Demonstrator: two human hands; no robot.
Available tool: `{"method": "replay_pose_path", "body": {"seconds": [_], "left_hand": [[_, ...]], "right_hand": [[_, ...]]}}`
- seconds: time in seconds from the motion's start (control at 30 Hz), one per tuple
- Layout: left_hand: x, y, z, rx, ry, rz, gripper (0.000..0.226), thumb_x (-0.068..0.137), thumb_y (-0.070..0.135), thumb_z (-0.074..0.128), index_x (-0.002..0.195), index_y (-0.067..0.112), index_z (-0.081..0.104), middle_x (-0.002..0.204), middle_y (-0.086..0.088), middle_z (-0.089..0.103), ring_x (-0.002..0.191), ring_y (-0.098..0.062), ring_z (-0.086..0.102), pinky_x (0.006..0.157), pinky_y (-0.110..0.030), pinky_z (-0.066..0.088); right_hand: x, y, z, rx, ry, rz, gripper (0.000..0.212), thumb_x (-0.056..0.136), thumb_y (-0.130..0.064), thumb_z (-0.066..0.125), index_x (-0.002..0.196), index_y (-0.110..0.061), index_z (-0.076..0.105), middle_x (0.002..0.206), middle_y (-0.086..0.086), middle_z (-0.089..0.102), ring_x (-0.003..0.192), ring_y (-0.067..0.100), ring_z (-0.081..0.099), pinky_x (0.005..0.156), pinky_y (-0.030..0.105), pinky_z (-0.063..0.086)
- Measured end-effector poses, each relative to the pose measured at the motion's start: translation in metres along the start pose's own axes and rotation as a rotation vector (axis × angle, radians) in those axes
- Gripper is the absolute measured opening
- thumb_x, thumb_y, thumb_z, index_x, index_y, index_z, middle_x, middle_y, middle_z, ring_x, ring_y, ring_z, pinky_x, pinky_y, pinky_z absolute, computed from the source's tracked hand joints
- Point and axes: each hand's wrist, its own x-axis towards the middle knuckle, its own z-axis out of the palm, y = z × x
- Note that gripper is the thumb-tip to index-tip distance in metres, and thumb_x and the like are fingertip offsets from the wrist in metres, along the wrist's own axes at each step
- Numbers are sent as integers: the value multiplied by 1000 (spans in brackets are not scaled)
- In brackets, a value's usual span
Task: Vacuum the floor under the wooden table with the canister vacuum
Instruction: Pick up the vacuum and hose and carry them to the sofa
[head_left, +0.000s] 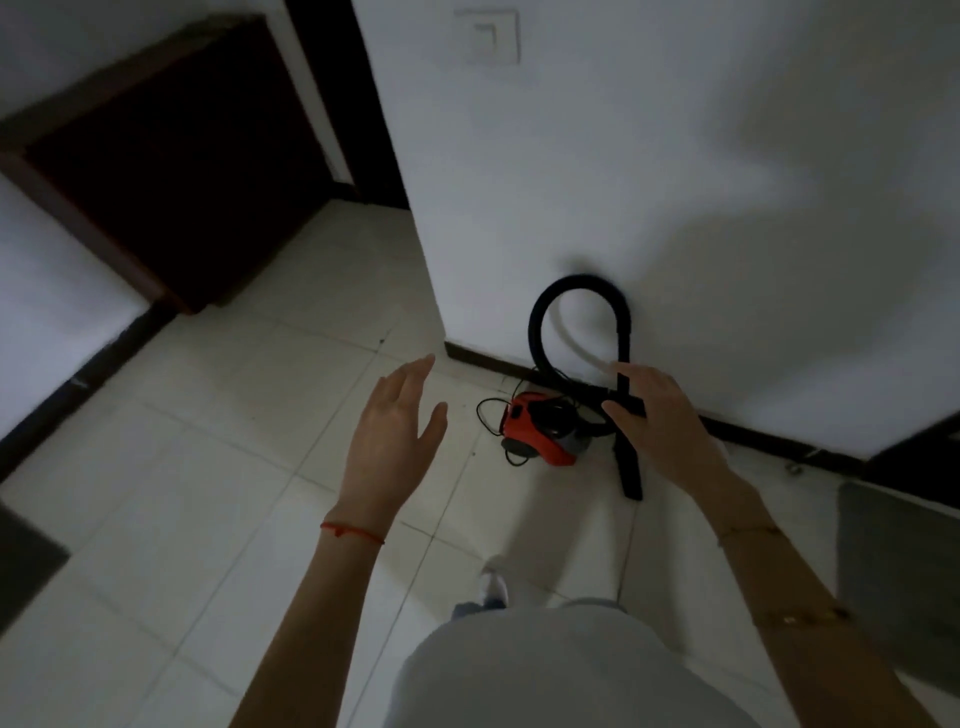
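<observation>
Down on the pale tiled floor (208, 441), tucked against the base of the white wall (675, 182), sits the red canister vacuum (540, 428), its black hose (576, 291) looping up the wall and coming back down to a black wand (629, 467) that slants to the tiles just right of the body. Both hands are out in front, above it. The left hand (392, 441) hangs to the left of the canister, fingers straight and loosely spread, holding nothing. The right hand (662, 415) is spread too, fingers extended, overlapping the wand in this view (whether skin actually meets the wand, I cannot tell). A thin black cord (488, 415) curls on the floor at the vacuum's left side. No brand or lettering can be read on the vacuum; the picture is dim and soft. A red string bracelet (353, 532) circles the left wrist.
</observation>
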Motion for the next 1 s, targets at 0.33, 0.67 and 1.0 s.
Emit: {"method": "replay_pose_path", "body": {"seconds": [0.33, 0.67, 1.0], "left_hand": [[103, -49, 32, -76, -142, 156, 53, 94, 23, 57, 143, 13, 40, 137, -4, 49, 127, -17, 45, 106, -23, 32], [175, -64, 115, -88, -237, 172, 53, 92, 26, 59, 141, 11, 43, 136, -7, 51, 126, -20, 48, 107, -29, 36], [246, -115, 299, -51, -450, 196, 60, 92, 31, 60, 144, 9, 39, 142, -10, 45, 132, -24, 41, 110, -31, 31]], "right_hand": [[53, 5, 31, -1, 68, 172, 46, 90, -20, 64, 132, -12, 49, 129, 10, 55, 120, 27, 49, 103, 33, 38], [112, 74, 56, -22, 51, 329, 57, 88, -25, 65, 137, -7, 43, 135, 14, 50, 126, 29, 45, 107, 39, 36], [177, 203, 152, -23, -2, 470, 83, 82, -28, 72, 145, -2, 26, 147, 19, 34, 137, 33, 31, 113, 39, 25]]}}
